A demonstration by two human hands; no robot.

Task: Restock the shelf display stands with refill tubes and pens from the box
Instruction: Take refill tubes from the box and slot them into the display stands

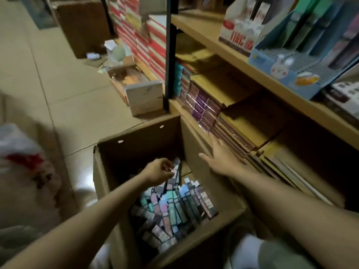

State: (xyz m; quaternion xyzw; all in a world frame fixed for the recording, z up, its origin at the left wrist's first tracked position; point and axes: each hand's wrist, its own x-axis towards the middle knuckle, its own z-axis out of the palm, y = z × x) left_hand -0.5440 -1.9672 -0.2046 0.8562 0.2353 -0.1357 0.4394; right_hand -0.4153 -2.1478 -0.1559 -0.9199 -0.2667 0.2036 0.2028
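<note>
An open cardboard box (108,171) stands on the floor, with several flat pastel refill packs (174,208) piled inside. My left hand (158,171) reaches into the box and grips a dark pack (175,169) that stands upright against the right inner wall. My right hand (219,152) hovers over the box's right edge with fingers spread and holds nothing. On the shelf above sit a blue display stand (287,65) with a rabbit print and a red and white display stand (239,35).
The wooden shelf board (252,68) juts out above the box. Stacks of books and notebooks (223,117) fill the lower shelf. A small carton (144,98) and red boxes (147,41) stand on the floor behind. A white plastic bag (23,158) lies at left.
</note>
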